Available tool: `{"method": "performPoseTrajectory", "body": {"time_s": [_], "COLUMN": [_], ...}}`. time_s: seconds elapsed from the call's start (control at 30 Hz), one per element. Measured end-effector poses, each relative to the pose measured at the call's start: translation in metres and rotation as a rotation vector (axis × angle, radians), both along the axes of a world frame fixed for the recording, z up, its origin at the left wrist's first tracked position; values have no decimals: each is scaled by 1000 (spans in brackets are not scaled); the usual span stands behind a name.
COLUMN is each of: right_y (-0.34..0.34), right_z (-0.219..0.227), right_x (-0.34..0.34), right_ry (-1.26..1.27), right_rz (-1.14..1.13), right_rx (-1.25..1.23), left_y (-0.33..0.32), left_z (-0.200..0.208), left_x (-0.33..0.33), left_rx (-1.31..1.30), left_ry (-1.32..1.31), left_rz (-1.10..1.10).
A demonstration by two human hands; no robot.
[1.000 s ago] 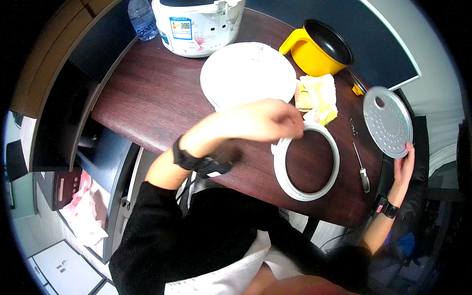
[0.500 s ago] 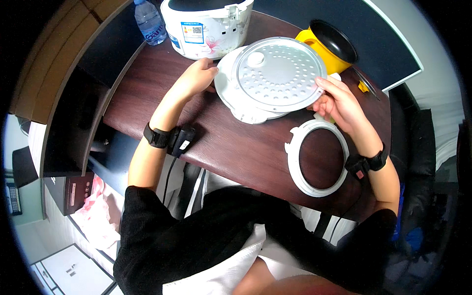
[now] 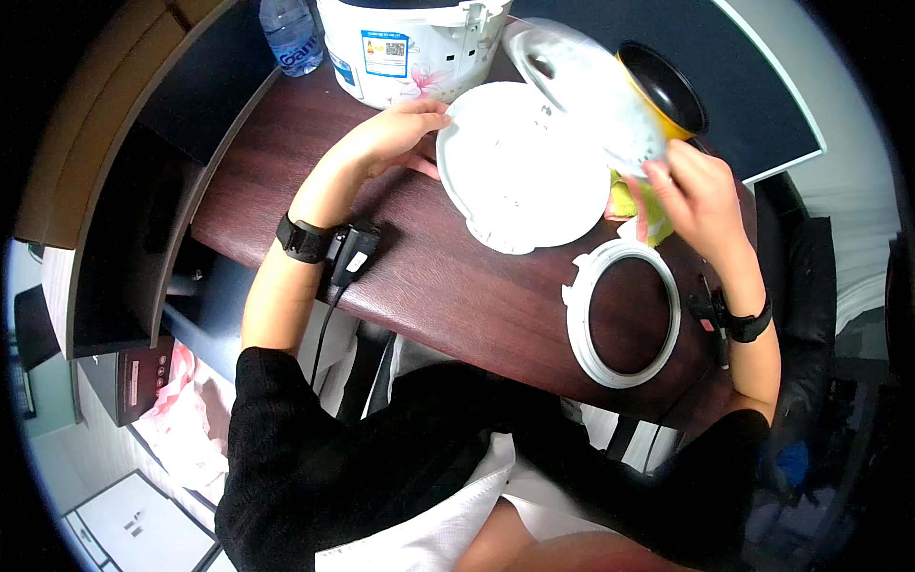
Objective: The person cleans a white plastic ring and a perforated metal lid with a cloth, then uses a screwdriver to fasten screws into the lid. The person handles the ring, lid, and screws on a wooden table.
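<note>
My left hand (image 3: 393, 143) grips the left edge of a round white rice cooker lid (image 3: 524, 176), whose pale face is turned up. At the lower right rim of a round metal inner lid plate (image 3: 596, 95), my right hand (image 3: 703, 195) pinches it between thumb and fingers. The plate is tilted up, blurred by motion, and overlaps the lid's upper right part. A white plastic ring (image 3: 577, 319) lies on the table below my right hand. Beyond my left hand stands the white rice cooker body (image 3: 457, 81) with a flower print and a label.
A yellow pot (image 3: 681, 132) with a black inside stands at the back right, partly behind the plate. A yellow-green and pink cloth (image 3: 658, 214) lies beside the lid. At the back left is a water bottle (image 3: 292, 38). A dark panel (image 3: 762, 91) borders the brown table (image 3: 429, 276).
My right hand has lifted the metal plate off the lid, tilting it and moving it up and right. The lid's white face now shows. My left hand has shifted slightly right with the lid.
</note>
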State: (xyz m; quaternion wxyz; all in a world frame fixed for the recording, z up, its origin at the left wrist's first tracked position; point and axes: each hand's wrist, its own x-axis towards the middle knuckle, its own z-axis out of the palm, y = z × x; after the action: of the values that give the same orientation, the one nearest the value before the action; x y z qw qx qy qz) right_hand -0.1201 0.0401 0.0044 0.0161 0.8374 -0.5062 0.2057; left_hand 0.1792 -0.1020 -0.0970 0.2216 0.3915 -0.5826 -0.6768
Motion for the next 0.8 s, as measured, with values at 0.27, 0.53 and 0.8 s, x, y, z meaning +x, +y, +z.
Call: {"method": "performPoseTrajectory", "body": {"time_s": [0.27,0.53,0.8], "right_y": [-16,-24,-30], "right_z": [-27,-52,-57], "right_x": [7,1,-5], "right_ry": [532,452,126], "right_rz": [257,256,140], "right_rx": [-281,94,220], "left_y": [-22,-9,-13], "left_z": [-21,-13,-27], "left_x": [7,0,-4], "left_rx": [220,32,-40], "left_ry": [253,108,188], "left_rz": [-76,-62,-103]}}
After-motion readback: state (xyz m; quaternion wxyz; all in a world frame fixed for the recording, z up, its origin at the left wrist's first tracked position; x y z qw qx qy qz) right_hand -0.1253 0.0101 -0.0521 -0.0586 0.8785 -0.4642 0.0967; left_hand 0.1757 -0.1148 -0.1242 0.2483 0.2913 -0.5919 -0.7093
